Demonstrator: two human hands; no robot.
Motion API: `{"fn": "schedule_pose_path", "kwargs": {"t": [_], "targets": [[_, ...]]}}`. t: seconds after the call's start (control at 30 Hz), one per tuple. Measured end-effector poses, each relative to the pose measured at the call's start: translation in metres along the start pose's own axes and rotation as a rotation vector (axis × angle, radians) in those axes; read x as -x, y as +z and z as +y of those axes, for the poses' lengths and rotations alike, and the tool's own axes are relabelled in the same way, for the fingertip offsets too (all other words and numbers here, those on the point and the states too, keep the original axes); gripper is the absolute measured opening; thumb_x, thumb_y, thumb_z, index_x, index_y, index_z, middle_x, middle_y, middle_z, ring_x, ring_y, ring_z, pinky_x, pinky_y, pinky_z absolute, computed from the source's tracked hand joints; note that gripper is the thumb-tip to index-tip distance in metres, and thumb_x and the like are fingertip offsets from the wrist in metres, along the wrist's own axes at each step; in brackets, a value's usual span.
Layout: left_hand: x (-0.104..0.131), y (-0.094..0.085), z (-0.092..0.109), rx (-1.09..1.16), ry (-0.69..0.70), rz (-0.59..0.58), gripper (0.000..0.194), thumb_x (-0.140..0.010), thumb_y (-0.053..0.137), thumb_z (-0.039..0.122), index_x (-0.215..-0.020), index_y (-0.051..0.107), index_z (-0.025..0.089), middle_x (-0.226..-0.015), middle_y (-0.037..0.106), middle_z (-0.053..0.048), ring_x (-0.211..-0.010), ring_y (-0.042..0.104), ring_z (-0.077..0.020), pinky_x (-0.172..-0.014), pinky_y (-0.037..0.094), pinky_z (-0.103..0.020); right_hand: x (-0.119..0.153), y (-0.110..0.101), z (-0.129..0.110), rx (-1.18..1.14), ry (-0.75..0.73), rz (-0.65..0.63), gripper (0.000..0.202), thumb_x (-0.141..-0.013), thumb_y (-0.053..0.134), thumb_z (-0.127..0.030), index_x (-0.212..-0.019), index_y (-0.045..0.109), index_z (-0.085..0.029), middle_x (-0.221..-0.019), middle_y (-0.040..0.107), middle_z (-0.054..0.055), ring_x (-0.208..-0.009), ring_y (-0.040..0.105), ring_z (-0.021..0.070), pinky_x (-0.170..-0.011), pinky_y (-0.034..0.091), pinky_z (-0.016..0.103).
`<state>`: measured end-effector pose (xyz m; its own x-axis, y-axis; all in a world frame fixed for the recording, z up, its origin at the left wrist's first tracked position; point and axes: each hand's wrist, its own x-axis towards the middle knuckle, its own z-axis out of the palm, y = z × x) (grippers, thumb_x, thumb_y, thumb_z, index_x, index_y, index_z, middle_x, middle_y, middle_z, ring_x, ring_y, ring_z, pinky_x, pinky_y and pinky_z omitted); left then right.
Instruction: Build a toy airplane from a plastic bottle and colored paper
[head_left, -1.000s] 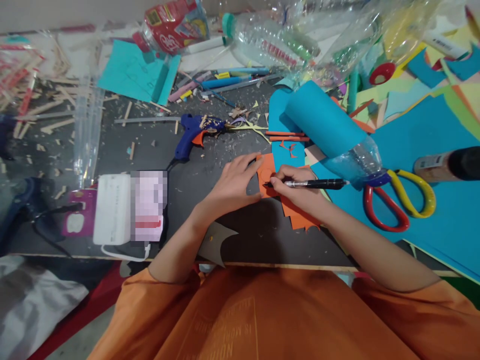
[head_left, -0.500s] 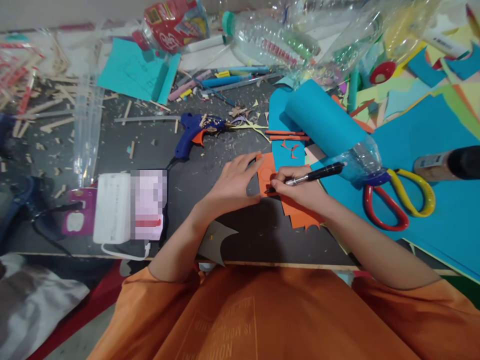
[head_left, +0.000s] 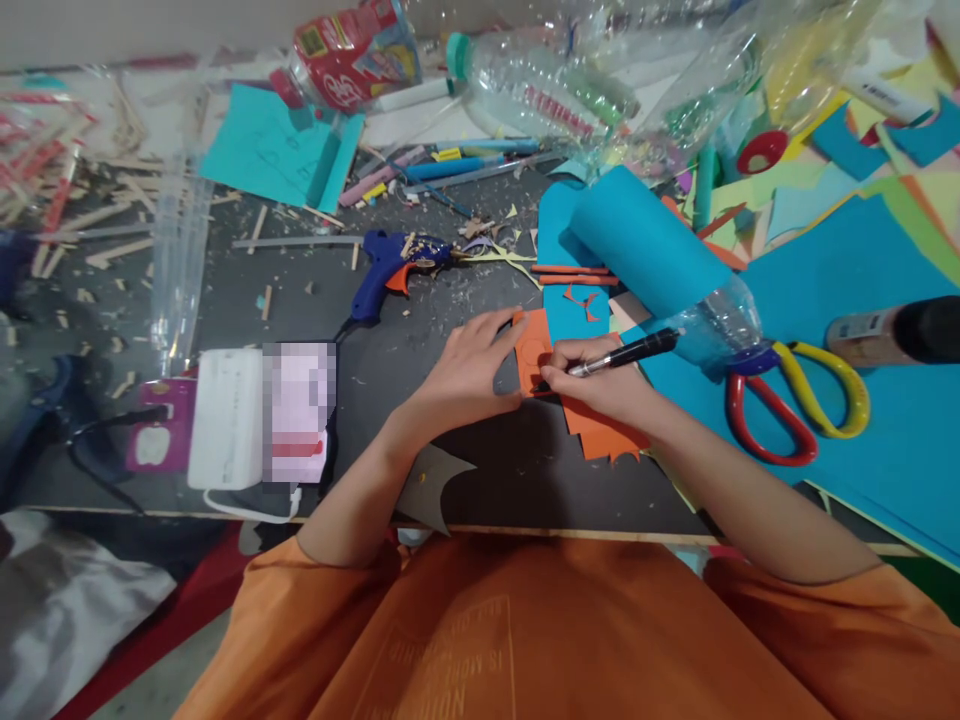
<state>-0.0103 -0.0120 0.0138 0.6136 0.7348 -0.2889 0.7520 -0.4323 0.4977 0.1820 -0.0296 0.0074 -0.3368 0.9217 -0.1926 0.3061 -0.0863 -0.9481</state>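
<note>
My right hand (head_left: 596, 378) is closed around a black-and-silver pen (head_left: 630, 352). The pen's tip rests low on a small orange paper piece (head_left: 533, 340), which has a round outline drawn on it. At that piece's left edge my left hand (head_left: 472, 365) lies flat with thumb and fingers spread, the index finger by the upper corner and the thumb by the lower one. More orange paper (head_left: 600, 435) with a jagged edge lies partly under my right hand. A bottle wrapped in blue paper (head_left: 652, 240) lies just beyond the pen.
Scissors with red and yellow handles (head_left: 772, 455) lie on blue sheets (head_left: 892, 470) at right, near a black-capped bottle (head_left: 930, 330). A blue glue gun (head_left: 375, 280) lies left of centre. A white power bank (head_left: 225, 420) is beside a phone (head_left: 300, 410). Plastic bottles (head_left: 525, 90) crowd the back.
The pen has shifted very slightly on the orange paper, its back end dipping left. My left hand stays in place.
</note>
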Motion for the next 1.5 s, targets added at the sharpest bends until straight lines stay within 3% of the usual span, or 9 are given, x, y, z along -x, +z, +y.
{"fn": "schedule_pose_path", "kwargs": {"t": [0.1, 0.23, 0.33, 0.43, 0.57, 0.77, 1.1, 1.33, 1.5], "targets": [[0.0, 0.0, -0.001, -0.003, 0.003, -0.001, 0.081, -0.079, 0.058, 0.036, -0.15, 0.024, 0.02, -0.157, 0.025, -0.013, -0.143, 0.022, -0.035, -0.115, 0.022, -0.051, -0.001, -0.002, 0.001, -0.11, 0.011, 0.053, 0.029, -0.068, 0.055, -0.024, -0.047, 0.036, -0.021, -0.046, 0.04, -0.005, -0.046, 0.037, 0.0076, -0.049, 0.031, 0.025], [0.0, 0.001, -0.002, 0.017, 0.005, 0.011, 0.081, -0.082, 0.057, 0.05, -0.151, 0.022, 0.024, -0.158, 0.025, -0.011, -0.143, 0.022, -0.0347, -0.115, 0.022, -0.052, -0.003, -0.003, 0.004, -0.31, 0.045, 0.204, 0.022, -0.074, 0.057, -0.028, -0.056, 0.047, -0.021, -0.052, 0.057, -0.002, -0.047, 0.053, 0.011, -0.05, 0.043, 0.027], [0.0, 0.002, -0.003, 0.014, 0.001, 0.029, 0.084, -0.081, 0.054, 0.062, -0.15, 0.023, 0.024, -0.157, 0.026, -0.012, -0.143, 0.023, -0.0345, -0.115, 0.022, -0.052, -0.002, -0.002, 0.004, -0.293, 0.001, 0.251, 0.016, -0.078, 0.057, -0.03, -0.065, 0.056, -0.02, -0.061, 0.063, 0.001, -0.053, 0.058, 0.0121, -0.054, 0.047, 0.028], [0.0, 0.004, -0.003, -0.024, -0.015, 0.041, 0.081, -0.082, 0.056, 0.056, -0.15, 0.025, 0.024, -0.157, 0.027, -0.012, -0.142, 0.024, -0.0343, -0.115, 0.023, -0.052, 0.0, -0.002, 0.004, -0.201, -0.016, 0.255, 0.019, -0.083, 0.056, -0.034, -0.072, 0.061, -0.02, -0.069, 0.065, 0.002, -0.062, 0.06, 0.0135, -0.06, 0.047, 0.029], [0.0, 0.003, -0.005, -0.037, -0.032, 0.079, 0.08, -0.082, 0.056, 0.057, -0.149, 0.026, 0.025, -0.156, 0.029, -0.011, -0.142, 0.025, -0.0344, -0.115, 0.023, -0.051, -0.001, -0.004, 0.003, -0.059, -0.005, 0.239, 0.022, -0.082, 0.059, -0.036, -0.067, 0.058, -0.02, -0.062, 0.061, 0.0, -0.056, 0.053, 0.0132, -0.056, 0.041, 0.029], [-0.001, 0.001, -0.003, -0.039, -0.054, 0.068, 0.082, -0.082, 0.056, 0.056, -0.149, 0.027, 0.018, -0.156, 0.028, -0.015, -0.141, 0.025, -0.0355, -0.115, 0.021, -0.051, -0.005, -0.002, 0.008, 0.053, -0.025, 0.234, 0.038, -0.084, 0.056, -0.033, -0.053, 0.039, -0.021, -0.052, 0.048, -0.002, -0.051, 0.045, 0.0114, -0.054, 0.034, 0.029], [-0.001, 0.004, -0.004, -0.035, -0.049, 0.098, 0.08, -0.081, 0.06, 0.052, -0.149, 0.029, 0.023, -0.155, 0.031, -0.013, -0.141, 0.027, -0.0349, -0.114, 0.023, -0.051, -0.004, -0.001, 0.009, 0.146, -0.054, 0.226, 0.037, -0.085, 0.051, -0.027, -0.052, 0.036, -0.021, -0.051, 0.042, -0.003, -0.05, 0.04, 0.0104, -0.053, 0.029, 0.029], [-0.001, 0.004, -0.005, -0.052, -0.048, 0.089, 0.081, -0.083, 0.056, 0.057, -0.149, 0.029, 0.018, -0.155, 0.029, -0.016, -0.141, 0.026, -0.0358, -0.114, 0.023, -0.051, -0.004, -0.003, 0.006, 0.183, -0.054, 0.241, 0.036, -0.084, 0.05, -0.025, -0.052, 0.033, -0.022, -0.051, 0.039, -0.003, -0.052, 0.036, 0.011, -0.054, 0.027, 0.029], [-0.001, 0.004, -0.005, -0.036, -0.046, 0.093, 0.082, -0.083, 0.054, 0.06, -0.149, 0.028, 0.02, -0.156, 0.029, -0.015, -0.142, 0.025, -0.0356, -0.114, 0.022, -0.051, -0.004, -0.002, 0.007, 0.167, -0.035, 0.246, 0.037, -0.083, 0.051, -0.025, -0.054, 0.029, -0.023, -0.052, 0.033, -0.004, -0.053, 0.034, 0.0117, -0.055, 0.027, 0.03]]}}
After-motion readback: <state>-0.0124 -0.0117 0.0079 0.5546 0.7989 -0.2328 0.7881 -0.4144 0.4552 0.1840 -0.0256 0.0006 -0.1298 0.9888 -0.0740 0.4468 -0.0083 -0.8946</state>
